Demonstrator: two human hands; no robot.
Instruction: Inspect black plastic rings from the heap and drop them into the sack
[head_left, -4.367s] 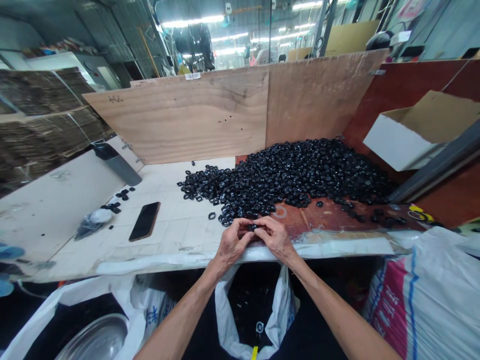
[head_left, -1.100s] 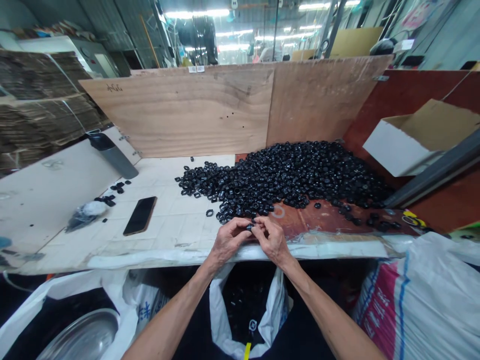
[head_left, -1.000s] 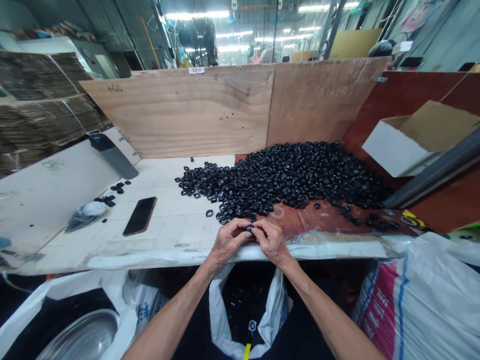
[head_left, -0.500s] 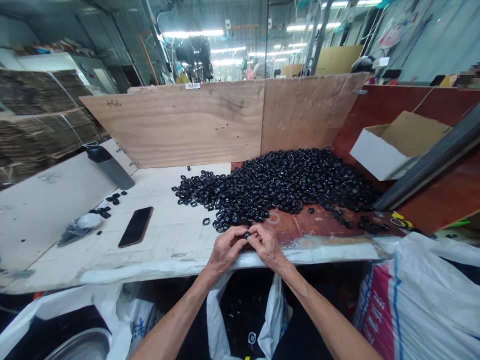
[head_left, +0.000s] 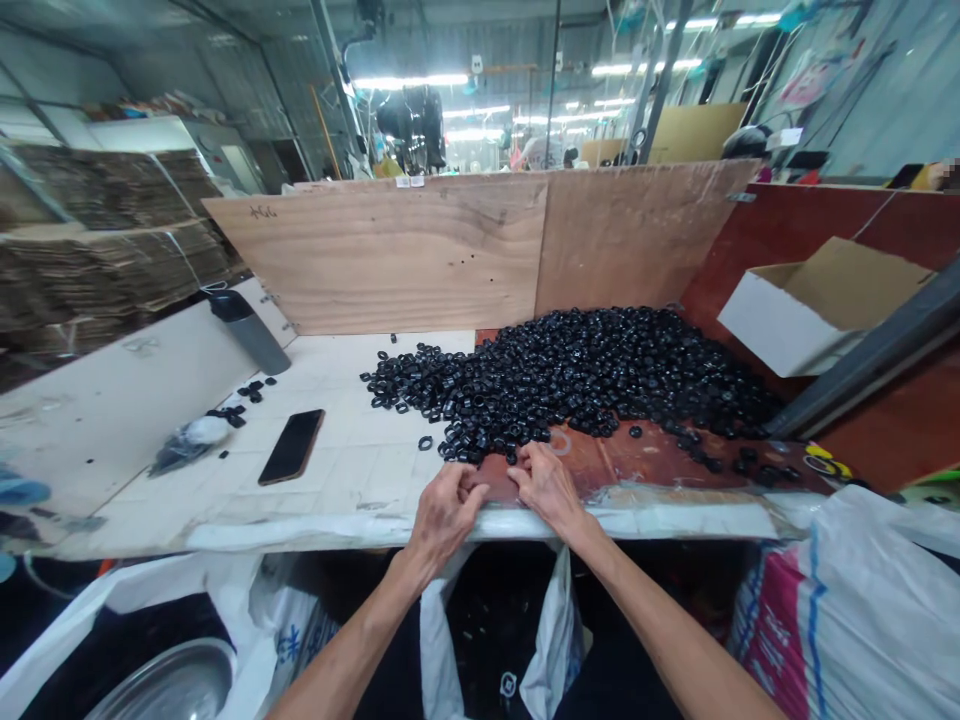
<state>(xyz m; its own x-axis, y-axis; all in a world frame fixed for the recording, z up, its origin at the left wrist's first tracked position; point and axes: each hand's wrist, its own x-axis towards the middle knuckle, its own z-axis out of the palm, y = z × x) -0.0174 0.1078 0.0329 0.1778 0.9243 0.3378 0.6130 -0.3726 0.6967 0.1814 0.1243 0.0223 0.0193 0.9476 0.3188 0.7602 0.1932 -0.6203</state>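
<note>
A heap of small black plastic rings (head_left: 577, 370) spreads over the table. My right hand (head_left: 551, 492) is at the heap's near edge, thumb and forefinger closed about one black ring (head_left: 512, 458). To its left, my left hand (head_left: 446, 512) rests above the table's front edge. Its thumb and forefinger are a little apart, and I see nothing between them. The two hands do not touch. Below them, between my forearms, hangs an open white bag (head_left: 551, 640) with a dark inside and small pieces in it.
A phone (head_left: 292, 447), a grey scoop-like container (head_left: 251, 335) and a small bag of dark pieces (head_left: 187, 445) lie on the left. Wooden boards (head_left: 405, 255) wall the back. A cardboard box (head_left: 787, 320) and slanted metal bar (head_left: 870, 345) stand right, above a white sack (head_left: 885, 600).
My hands were together at a small black piece; now they have moved apart. My right hand has reached a ring at the heap's edge. The view has shifted slightly.
</note>
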